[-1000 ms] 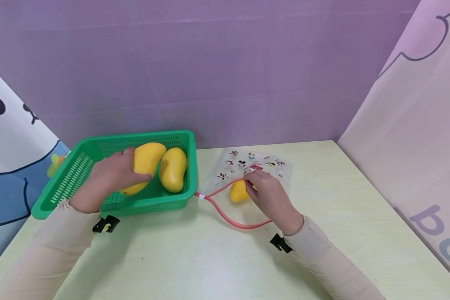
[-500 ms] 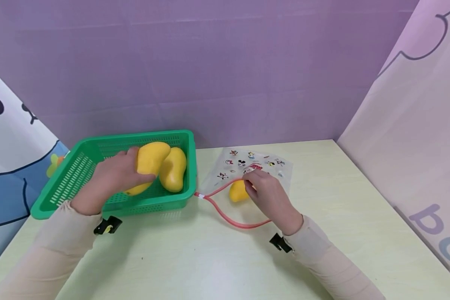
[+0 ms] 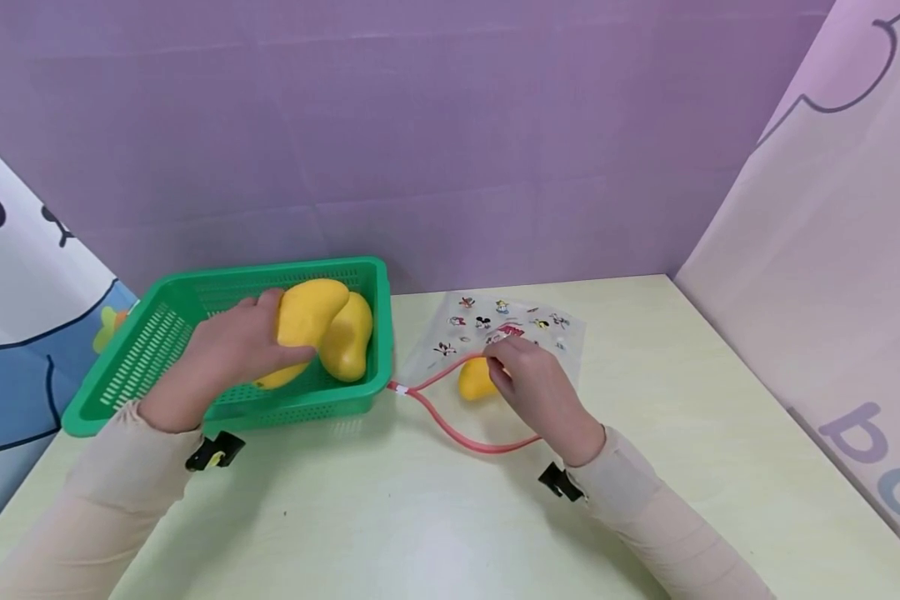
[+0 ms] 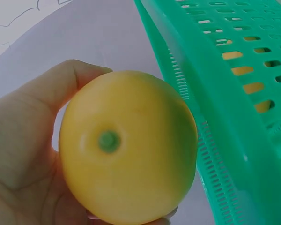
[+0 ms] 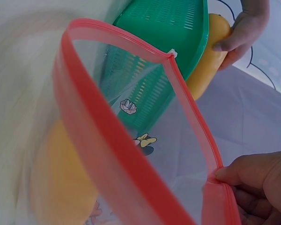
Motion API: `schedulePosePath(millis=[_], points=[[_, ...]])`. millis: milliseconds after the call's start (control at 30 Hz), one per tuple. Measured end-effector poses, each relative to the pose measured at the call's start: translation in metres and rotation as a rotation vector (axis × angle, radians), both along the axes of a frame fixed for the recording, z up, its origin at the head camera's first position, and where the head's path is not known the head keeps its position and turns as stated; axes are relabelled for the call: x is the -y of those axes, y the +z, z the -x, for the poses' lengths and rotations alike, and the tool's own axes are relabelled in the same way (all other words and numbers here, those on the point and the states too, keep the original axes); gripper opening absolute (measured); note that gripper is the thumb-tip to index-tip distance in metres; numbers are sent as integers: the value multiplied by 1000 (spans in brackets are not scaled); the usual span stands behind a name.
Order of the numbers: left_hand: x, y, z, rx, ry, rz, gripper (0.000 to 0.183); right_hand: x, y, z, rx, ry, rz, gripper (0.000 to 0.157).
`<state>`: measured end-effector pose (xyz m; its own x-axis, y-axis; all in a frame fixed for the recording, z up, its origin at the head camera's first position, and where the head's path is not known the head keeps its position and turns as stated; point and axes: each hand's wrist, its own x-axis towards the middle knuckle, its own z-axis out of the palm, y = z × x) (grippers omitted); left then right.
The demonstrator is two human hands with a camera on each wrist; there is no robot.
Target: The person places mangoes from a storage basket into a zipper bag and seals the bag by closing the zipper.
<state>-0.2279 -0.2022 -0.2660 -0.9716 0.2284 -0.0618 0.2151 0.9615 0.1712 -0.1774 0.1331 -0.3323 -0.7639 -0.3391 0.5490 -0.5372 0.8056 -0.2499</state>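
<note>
My left hand (image 3: 228, 350) grips a yellow mango (image 3: 311, 312) over the green basket (image 3: 292, 408). In the left wrist view a small green stem end shows on this mango (image 4: 131, 173), whose side overlaps the basket's rim. A second mango (image 3: 348, 346) lies in the basket's right end. My right hand (image 3: 536, 387) pinches the red zip edge (image 3: 480, 446) of a clear zip bag (image 3: 442, 333) printed with cartoon figures. The right wrist view shows the bag's mouth spread wide, with another mango (image 5: 63, 183) behind the clear plastic.
The basket stands at the back left of the pale wooden table (image 3: 420, 525), with the bag just to its right. A purple cloth (image 3: 450, 150) hangs behind. Printed cloths flank both sides, the right one (image 3: 832, 275) beside the table's edge.
The left hand and its mango have shifted a little right and up, so the mango now overlaps the second one more. The right hand still holds the bag's edge in place.
</note>
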Motion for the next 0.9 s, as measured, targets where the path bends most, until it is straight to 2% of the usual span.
schedulePosePath(millis=[533, 900], points=[[-8, 5, -9, -21, -30, -12, 93, 3, 0, 1, 3, -2, 11, 16], [-12, 5, -13, -40, -55, -22, 90, 4, 1, -1, 40, -17, 5, 16]])
